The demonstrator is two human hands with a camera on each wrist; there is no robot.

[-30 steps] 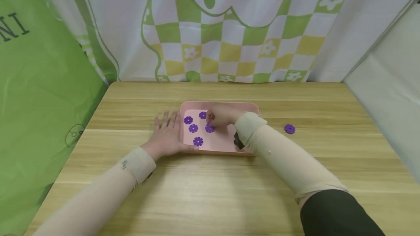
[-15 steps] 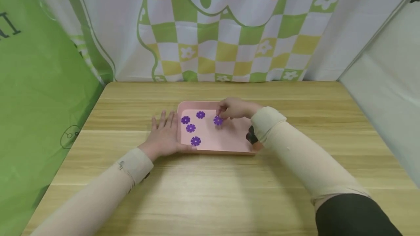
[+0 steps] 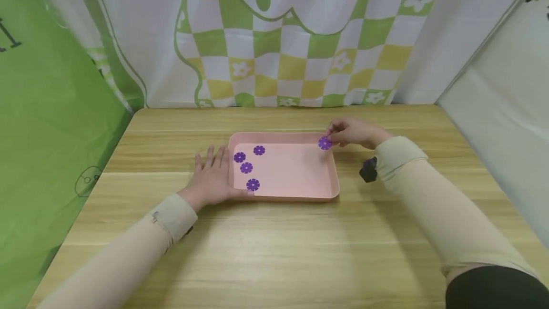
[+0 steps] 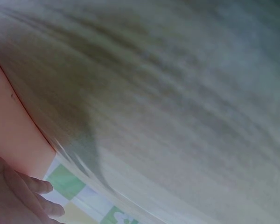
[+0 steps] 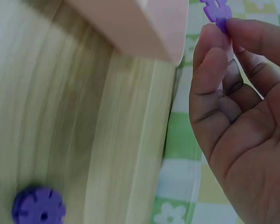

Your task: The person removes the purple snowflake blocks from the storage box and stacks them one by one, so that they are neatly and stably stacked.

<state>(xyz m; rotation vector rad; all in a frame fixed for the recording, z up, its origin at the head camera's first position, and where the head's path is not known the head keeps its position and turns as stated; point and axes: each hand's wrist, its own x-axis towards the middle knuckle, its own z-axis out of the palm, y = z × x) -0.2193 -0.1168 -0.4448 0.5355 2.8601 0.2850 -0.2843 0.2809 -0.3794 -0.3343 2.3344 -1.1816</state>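
Observation:
My right hand [image 3: 353, 131] pinches a purple notched disc [image 3: 325, 143] over the far right corner of the pink tray [image 3: 291, 198]. In the right wrist view, thumb and fingertips meet on the edge of that snowflake-shaped disc [image 5: 216, 8]. My left hand [image 3: 211, 179] rests against the tray's left end, fingers straight and spread, thumb along the front rim. Several more purple discs [image 3: 246, 168] lie flat in the left part of the tray. Outside it, on the table, sits another purple disc [image 5: 39, 207], thick like a stack; my right wrist hides it in the head view.
The wooden table [image 3: 274, 256] extends on all sides of the tray. A checkered green, white and yellow curtain [image 3: 296, 61] hangs behind its far edge. Green fabric [image 3: 55, 108] stands at the left, a white panel [image 3: 506, 89] at the right.
My right hand has lifted a disc from the tray's middle and carried it rightward to the far right rim. My left hand keeps its place on the tray.

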